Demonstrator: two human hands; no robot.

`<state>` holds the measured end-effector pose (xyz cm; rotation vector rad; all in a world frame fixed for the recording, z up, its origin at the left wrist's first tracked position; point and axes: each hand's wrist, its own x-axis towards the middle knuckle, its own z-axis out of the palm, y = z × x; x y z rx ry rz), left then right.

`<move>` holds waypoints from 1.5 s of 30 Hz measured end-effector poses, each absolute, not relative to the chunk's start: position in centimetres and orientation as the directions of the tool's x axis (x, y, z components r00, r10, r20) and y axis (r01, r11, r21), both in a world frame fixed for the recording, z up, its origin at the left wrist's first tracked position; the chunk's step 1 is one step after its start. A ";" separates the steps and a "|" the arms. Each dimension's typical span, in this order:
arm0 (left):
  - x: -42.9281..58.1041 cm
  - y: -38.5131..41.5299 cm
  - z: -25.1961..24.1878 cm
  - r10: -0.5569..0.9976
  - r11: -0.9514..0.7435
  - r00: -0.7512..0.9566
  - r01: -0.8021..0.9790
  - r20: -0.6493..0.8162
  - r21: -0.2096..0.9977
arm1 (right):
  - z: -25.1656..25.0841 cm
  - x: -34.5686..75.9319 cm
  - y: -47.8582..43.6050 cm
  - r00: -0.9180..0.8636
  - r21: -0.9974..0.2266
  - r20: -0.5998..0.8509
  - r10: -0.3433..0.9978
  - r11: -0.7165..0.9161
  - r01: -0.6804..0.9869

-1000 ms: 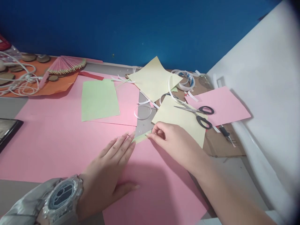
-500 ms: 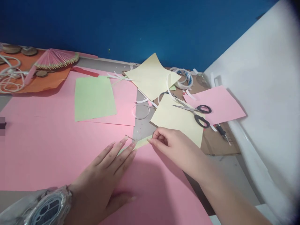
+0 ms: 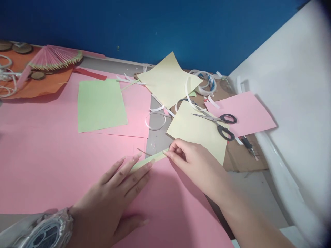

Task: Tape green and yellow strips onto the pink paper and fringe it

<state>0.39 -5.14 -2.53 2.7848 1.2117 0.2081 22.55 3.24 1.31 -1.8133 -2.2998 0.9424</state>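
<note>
A narrow strip of pale green and yellow paper (image 3: 159, 156) lies slanted on the large pink sheet (image 3: 64, 172). My left hand (image 3: 121, 186) rests flat with fingers stretched out, the fingertips pressing on the strip and covering part of it. At the strip's right end, my right hand (image 3: 186, 155) pinches it between thumb and curled fingers. A thin dark stick-like piece (image 3: 143, 152) lies just beyond the left fingertips.
Behind my hands lie a green sheet (image 3: 100, 106) and a cream sheet (image 3: 169, 82). Scissors (image 3: 219, 121) rest across another cream sheet (image 3: 199, 131) and a pink sheet (image 3: 248, 113). Farther off are tape rolls (image 3: 207, 84), a utility knife (image 3: 249, 146) and a folded pink paper fan (image 3: 55, 58).
My left hand has shifted slightly, and its fingers now leave more of the strip showing. My right hand keeps its pinch. The whole view has moved a little.
</note>
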 end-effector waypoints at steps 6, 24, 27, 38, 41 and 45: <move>0.6 -5.2 -2.5 0.744 -0.668 0.662 0.731 0.094 0.140 | 1.4 21.9 3.1 -0.305 -0.393 -0.325 0.895 0.165 0.905; 0.8 -5.3 -2.3 0.781 -0.622 0.617 0.757 0.094 0.201 | 0.3 21.9 2.0 -0.355 -0.284 -0.171 0.919 0.299 0.911; 0.8 -5.3 -2.2 0.790 -0.612 0.603 0.760 0.113 0.218 | -0.1 21.8 1.9 -0.354 -0.270 -0.124 0.927 0.312 0.911; 0.5 -5.1 -2.1 0.755 -0.654 0.644 0.724 0.124 0.218 | -0.1 22.0 2.0 -0.357 -0.282 -0.125 0.926 0.312 0.907; 0.5 -5.0 -2.1 0.758 -0.650 0.638 0.724 0.135 0.229 | -0.2 22.2 1.6 -0.345 -0.287 -0.084 0.935 0.309 0.907; 0.5 -5.0 -2.1 0.760 -0.648 0.634 0.725 0.139 0.236 | -0.2 21.6 -0.7 -0.575 -0.117 -0.026 0.818 0.569 0.814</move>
